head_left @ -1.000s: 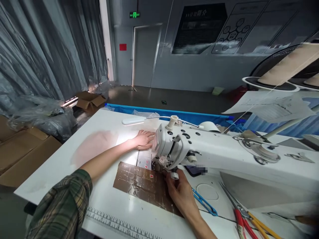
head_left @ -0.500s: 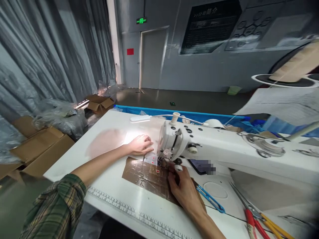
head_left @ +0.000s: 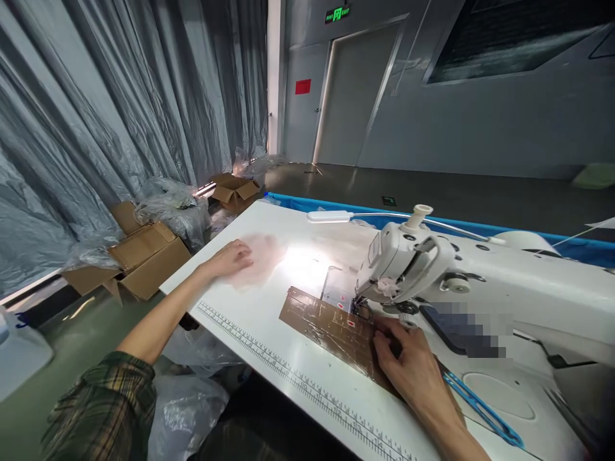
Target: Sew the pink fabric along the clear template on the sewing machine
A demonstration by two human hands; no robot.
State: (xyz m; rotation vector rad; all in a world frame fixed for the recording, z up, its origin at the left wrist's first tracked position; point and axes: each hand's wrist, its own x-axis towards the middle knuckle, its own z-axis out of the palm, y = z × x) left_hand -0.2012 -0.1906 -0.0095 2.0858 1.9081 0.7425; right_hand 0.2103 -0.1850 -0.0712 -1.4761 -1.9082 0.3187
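Note:
My left hand (head_left: pixel 229 259) lies at the left of the white table, fingers loosely bent and apart, at the edge of a sheer pinkish piece of fabric (head_left: pixel 263 253). My right hand (head_left: pixel 408 358) rests beside the needle area of a white sewing machine (head_left: pixel 413 262). Its thumb and fingers are curled together at the presser foot, and whatever is between the tips is hidden. Under that hand a brown taped strip (head_left: pixel 327 330) lies on the machine bed. The metal needle plate (head_left: pixel 336 288) shows behind the strip, with small red marks.
A blue plastic tool (head_left: pixel 483 406) lies right of my right hand, near a dark phone (head_left: pixel 446 330). A printed ruler (head_left: pixel 288 371) runs along the table's front edge. A white lamp (head_left: pixel 329 217) sits behind the bed. Cardboard boxes (head_left: pixel 151 259) stand on the floor at left.
My left hand has moved left, away from the needle plate, to the pinkish fabric. My right hand stays by the presser foot. The view has turned left.

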